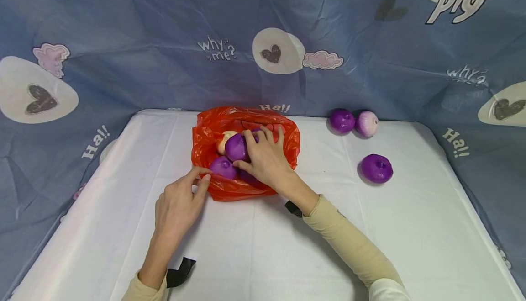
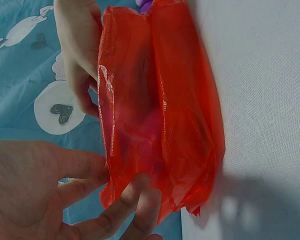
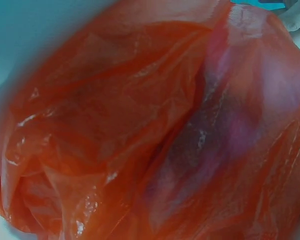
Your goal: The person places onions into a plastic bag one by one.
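Note:
A red plastic bag lies with its mouth wide on the white table, holding several purple onions and a yellowish one. My right hand reaches into the bag from the right, its fingers and thumb curled round a purple onion. Another purple onion sits by the near left rim. At that rim, my left hand pinches the bag's edge between thumb and fingers. In the left wrist view, the fingers overlap the red film. The right wrist view is mostly filled by the bag's film.
On the right of the white table sits a purple onion. Farther back, a purple onion and a paler, pinkish onion lie side by side. A blue printed cloth hangs behind the table.

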A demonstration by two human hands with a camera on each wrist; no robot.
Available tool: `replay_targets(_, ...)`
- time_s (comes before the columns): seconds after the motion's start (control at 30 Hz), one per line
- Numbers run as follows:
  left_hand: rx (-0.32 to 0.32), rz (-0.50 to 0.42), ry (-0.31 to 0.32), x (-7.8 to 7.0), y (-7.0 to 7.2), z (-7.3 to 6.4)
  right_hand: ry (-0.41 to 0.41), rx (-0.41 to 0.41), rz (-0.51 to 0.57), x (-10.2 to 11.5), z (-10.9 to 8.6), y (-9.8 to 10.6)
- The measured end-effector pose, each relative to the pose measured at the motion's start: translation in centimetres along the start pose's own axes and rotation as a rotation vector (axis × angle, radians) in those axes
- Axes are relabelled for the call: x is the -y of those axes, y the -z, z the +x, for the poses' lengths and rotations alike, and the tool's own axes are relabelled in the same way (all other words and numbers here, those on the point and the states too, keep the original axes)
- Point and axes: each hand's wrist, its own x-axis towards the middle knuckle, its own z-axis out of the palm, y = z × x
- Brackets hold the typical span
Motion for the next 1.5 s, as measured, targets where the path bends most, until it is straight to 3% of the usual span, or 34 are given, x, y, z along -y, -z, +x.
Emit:
replay_targets(0.8,0.006,-0.003,-0.004,-0.1,0.0,0.2,-0.031,0.072,0.011,-0.5,-0.1,0.2)
replay_targets(1.23,-0.008,0.005,-0.014,0.1,-0.1,0.0,-0.037,0.072,0.025,-0.8,-0.8,1.1)
replay_targets(1.5,-0.013,0.001,-0.015,0.2,-0.1,-0.1,-0.03,0.021,0.037,-1.4,-1.3,2.3)
